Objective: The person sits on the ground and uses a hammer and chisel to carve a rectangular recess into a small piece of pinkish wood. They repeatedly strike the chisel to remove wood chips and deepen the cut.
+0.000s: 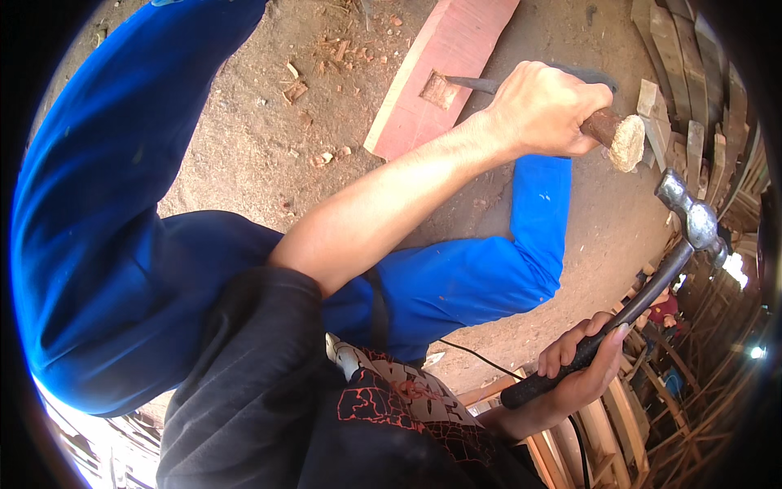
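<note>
My left hand point(547, 107) is wrapped round the wooden handle of a chisel point(601, 126), whose struck end is frayed and pale. The chisel's thin dark blade reaches left to a square recess point(440, 90) cut in a pinkish wooden beam point(415, 122), its tip at the recess's edge. Lower right, my right hand point(582, 359) grips the black handle of a ball-peen hammer point(652, 285). The hammer's steel head is raised just below and to the right of the chisel's end, apart from it.
Wood chips point(322, 159) lie scattered on the dirt floor left of the beam. Stacked boards point(692, 98) line the right side, and more timber point(607, 424) lies below my right hand. A black cord point(481, 356) runs nearby. My blue-trousered legs point(464, 281) flank the work. Someone in red point(664, 310) is in the background.
</note>
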Motion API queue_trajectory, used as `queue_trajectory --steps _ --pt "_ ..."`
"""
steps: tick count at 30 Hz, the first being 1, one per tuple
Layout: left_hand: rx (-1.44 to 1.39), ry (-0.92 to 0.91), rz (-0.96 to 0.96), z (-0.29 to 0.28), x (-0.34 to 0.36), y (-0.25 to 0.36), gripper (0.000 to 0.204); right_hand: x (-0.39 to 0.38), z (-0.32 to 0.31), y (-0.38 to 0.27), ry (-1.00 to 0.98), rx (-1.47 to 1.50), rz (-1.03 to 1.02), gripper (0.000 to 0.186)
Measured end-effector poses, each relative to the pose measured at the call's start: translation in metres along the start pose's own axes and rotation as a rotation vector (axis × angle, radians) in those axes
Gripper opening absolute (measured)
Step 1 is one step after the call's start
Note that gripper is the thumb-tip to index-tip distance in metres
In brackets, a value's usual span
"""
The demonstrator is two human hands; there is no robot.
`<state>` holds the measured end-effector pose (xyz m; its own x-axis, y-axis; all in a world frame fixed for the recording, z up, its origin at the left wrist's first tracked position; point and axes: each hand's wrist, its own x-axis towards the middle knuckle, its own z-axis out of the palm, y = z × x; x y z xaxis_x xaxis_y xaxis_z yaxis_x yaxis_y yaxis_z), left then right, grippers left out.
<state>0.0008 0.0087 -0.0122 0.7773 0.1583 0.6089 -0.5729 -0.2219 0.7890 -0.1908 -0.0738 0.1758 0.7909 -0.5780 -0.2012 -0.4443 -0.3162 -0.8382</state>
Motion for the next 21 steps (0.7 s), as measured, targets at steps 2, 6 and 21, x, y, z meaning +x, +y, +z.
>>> queue_trajectory --steps 2,6,21 --pt "-0.003 0.01 0.005 0.0 0.001 -0.001 0.033 -0.001 0.002 -0.002 0.012 0.009 -0.004 0.04" --pt "-0.031 0.026 0.02 0.001 0.004 0.0 0.03 -0.018 -0.002 -0.015 0.01 0.113 -0.053 0.043" --pt "-0.066 0.055 -0.001 0.003 -0.002 0.001 0.022 -0.017 0.008 -0.049 0.084 0.013 -0.116 0.038"
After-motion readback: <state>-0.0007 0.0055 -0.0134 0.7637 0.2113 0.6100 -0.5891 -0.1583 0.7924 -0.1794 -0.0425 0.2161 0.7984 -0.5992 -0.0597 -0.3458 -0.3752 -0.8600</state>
